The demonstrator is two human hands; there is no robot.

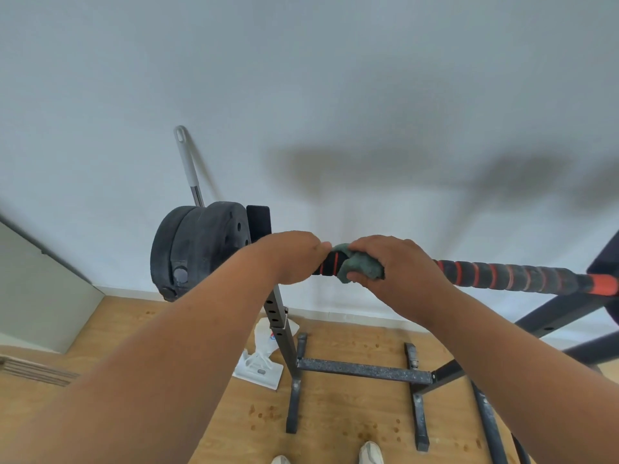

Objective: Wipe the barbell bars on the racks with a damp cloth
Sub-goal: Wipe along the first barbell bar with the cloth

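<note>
2 hands grip the bar (502,274); right hand (395,266) fingers (356,275) pinch the cloth (360,266) around it.

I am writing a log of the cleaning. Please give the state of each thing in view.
barbell bar: lying on the rack
green cloth: wrapped on the bar
right hand: grips the cloth
left hand: holds the bar
weight plates: mounted on the bar end
mop: leaning on the wall

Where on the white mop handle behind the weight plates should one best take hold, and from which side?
Probably the upper white part of the mop handle, just below its hanging loop. It leans free against the wall there, while the weight plates hide its lower shaft. Come from the front, slightly left, above the plates, fingers wrapping across the shaft.
</note>
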